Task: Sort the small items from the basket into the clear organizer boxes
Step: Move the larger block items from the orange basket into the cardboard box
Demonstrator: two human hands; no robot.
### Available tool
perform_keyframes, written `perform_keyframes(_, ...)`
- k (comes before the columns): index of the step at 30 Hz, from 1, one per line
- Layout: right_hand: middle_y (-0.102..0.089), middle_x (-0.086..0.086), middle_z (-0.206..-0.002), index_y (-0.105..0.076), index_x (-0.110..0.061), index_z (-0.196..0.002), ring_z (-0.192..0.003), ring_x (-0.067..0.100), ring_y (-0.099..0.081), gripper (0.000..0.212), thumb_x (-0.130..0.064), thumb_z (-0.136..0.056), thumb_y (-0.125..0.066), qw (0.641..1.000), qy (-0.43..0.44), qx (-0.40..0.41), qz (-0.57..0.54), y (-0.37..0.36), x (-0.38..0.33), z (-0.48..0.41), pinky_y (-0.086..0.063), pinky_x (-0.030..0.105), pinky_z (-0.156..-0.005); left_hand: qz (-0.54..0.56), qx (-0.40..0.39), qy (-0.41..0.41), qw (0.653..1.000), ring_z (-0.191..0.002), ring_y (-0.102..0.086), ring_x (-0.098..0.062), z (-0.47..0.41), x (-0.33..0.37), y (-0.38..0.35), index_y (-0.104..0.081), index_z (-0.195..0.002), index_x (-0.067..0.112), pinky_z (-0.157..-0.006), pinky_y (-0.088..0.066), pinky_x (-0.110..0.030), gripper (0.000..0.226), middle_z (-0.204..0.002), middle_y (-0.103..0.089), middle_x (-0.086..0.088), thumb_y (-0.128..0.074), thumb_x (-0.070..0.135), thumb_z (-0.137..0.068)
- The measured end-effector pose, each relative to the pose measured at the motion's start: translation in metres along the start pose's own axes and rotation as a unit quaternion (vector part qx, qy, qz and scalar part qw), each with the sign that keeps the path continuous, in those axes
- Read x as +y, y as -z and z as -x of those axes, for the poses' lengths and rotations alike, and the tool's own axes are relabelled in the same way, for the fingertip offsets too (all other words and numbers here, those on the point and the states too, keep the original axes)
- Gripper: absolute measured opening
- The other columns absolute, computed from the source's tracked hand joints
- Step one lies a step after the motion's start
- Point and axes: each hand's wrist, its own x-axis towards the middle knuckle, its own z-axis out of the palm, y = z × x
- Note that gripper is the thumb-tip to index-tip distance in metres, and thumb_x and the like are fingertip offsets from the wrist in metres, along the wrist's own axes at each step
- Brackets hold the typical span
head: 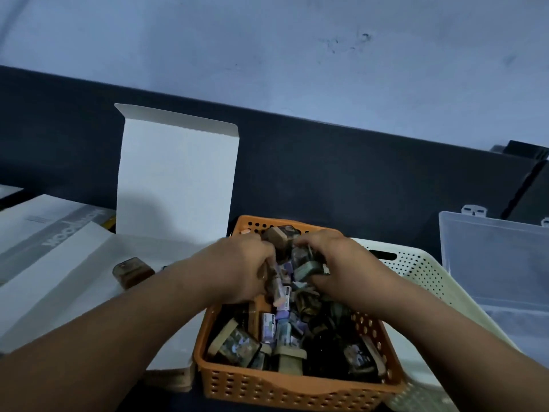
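An orange perforated basket (285, 389) sits in front of me, filled with several small boxes and jars (267, 337). Both hands are inside its far half. My left hand (237, 269) curls its fingers round small items at the pile's top, a purple-labelled one among them. My right hand (341, 263) grips a small greenish box (309, 270) and neighbouring pieces. A brown-capped item (277, 237) pokes up between the two hands. A clear organizer box (502, 263) stands open at the right, its lid upright.
A cream perforated basket (424, 272) lies under and right of the orange one. A white carton (175, 176) with its flap up stands at back left. One small brown jar (133, 272) rests on white cardboard at the left. Dark table beyond.
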Motion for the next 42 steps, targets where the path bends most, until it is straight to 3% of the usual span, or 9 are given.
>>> perform_keyframes(6, -0.053, -0.016, -0.128, -0.044, -0.036, -0.134, -0.113, 0.005, -0.052, 0.061, -0.027, -0.081, -0.074, 0.997, 0.077, 0.010, -0.020, -0.005, -0.044, -0.033, -0.045, 0.022, -0.092, -0.009, 0.115, 0.108, 0.988, -0.097, -0.051, -0.009, 0.055, -0.037, 0.052, -0.051, -0.119, 0.030, -0.082, -0.048, -0.027, 0.041, -0.110, -0.052, 0.012, -0.066, 0.021, -0.082)
perform_keyframes(12, -0.049, -0.008, -0.138, -0.041, -0.028, -0.142, -0.123, 0.014, -0.049, 0.067, -0.033, -0.083, -0.072, 0.984, 0.165, -0.070, 0.024, -0.042, -0.094, -0.068, -0.043, 0.026, -0.097, -0.066, 0.093, 0.226, 0.967, -0.087, -0.052, -0.008, 0.108, -0.077, 0.047, -0.056, -0.111, 0.026, -0.071, -0.045, -0.022, 0.029, -0.099, -0.050, 0.011, -0.062, 0.024, -0.083)
perform_keyframes(18, -0.047, -0.007, -0.140, -0.037, -0.031, -0.144, -0.125, 0.011, -0.048, 0.070, -0.045, -0.083, -0.069, 0.976, 0.178, -0.125, -0.008, -0.062, -0.101, -0.080, -0.043, 0.029, -0.101, -0.078, 0.056, 0.287, 0.953, -0.105, -0.048, -0.012, 0.126, -0.102, 0.025, -0.050, -0.129, 0.030, -0.085, -0.044, -0.026, 0.045, -0.113, -0.051, 0.010, -0.060, 0.030, -0.085)
perform_keyframes(22, -0.049, -0.010, -0.135, -0.044, -0.031, -0.138, -0.112, 0.006, -0.050, 0.056, -0.052, -0.088, -0.059, 0.984, 0.164, -0.064, -0.036, -0.048, -0.079, -0.082, -0.043, 0.026, -0.095, -0.059, 0.060, 0.266, 0.960, -0.094, -0.044, -0.007, 0.117, -0.099, 0.021, -0.046, -0.129, 0.036, -0.077, -0.038, -0.022, 0.050, -0.105, -0.042, 0.015, -0.065, 0.041, -0.084)
perform_keyframes(26, -0.047, -0.004, -0.135, -0.051, -0.027, -0.133, -0.127, 0.019, -0.039, 0.045, -0.044, -0.091, -0.058, 0.995, 0.091, 0.006, 0.028, -0.032, -0.027, -0.092, -0.038, 0.033, -0.103, 0.008, 0.099, 0.216, 0.971, -0.100, -0.052, -0.004, 0.095, -0.079, 0.023, -0.047, -0.129, 0.036, -0.085, -0.044, -0.023, 0.046, -0.127, -0.047, 0.016, -0.063, 0.042, -0.086)
perform_keyframes(30, -0.029, 0.005, -0.152, -0.038, -0.031, -0.144, -0.136, 0.030, -0.031, 0.059, -0.048, -0.091, -0.056, 0.994, -0.025, -0.053, 0.091, -0.030, 0.016, -0.098, -0.033, 0.041, -0.111, 0.034, 0.109, 0.163, 0.980, -0.107, -0.053, -0.005, 0.065, -0.053, 0.023, -0.044, -0.131, 0.038, -0.091, -0.044, -0.024, 0.047, -0.136, -0.045, 0.016, -0.060, 0.045, -0.088)
perform_keyframes(33, -0.039, 0.003, -0.142, -0.042, -0.031, -0.141, -0.125, 0.025, -0.045, 0.054, -0.037, -0.091, -0.061, 0.995, -0.018, -0.079, 0.056, -0.038, 0.024, -0.092, -0.041, 0.034, -0.102, 0.016, 0.106, 0.120, 0.987, -0.116, -0.048, -0.008, 0.043, -0.038, 0.022, -0.044, -0.132, 0.037, -0.089, -0.037, -0.022, 0.046, -0.136, -0.046, 0.013, -0.058, 0.045, -0.089)
perform_keyframes(37, -0.047, -0.002, -0.129, -0.052, -0.028, -0.128, -0.115, 0.020, -0.052, 0.045, -0.022, -0.086, -0.067, 1.000, -0.010, -0.009, 0.024, -0.024, 0.036, -0.073, -0.044, 0.032, -0.096, 0.010, 0.083, 0.080, 0.993, -0.118, -0.048, -0.013, 0.014, -0.018, 0.019, -0.046, -0.134, 0.032, -0.093, -0.040, -0.027, 0.047, -0.134, -0.048, 0.008, -0.061, 0.038, -0.089)
perform_keyframes(42, -0.047, -0.007, -0.126, -0.053, -0.029, -0.127, -0.111, 0.015, -0.053, 0.046, -0.020, -0.085, -0.067, 0.998, -0.040, 0.047, 0.015, 0.005, 0.051, -0.038, -0.046, 0.033, -0.095, -0.003, 0.025, 0.050, 0.998, -0.115, -0.052, -0.019, -0.028, -0.002, 0.007, -0.050, -0.130, 0.026, -0.095, -0.046, -0.035, 0.046, -0.131, -0.049, 0.002, -0.063, 0.034, -0.086)
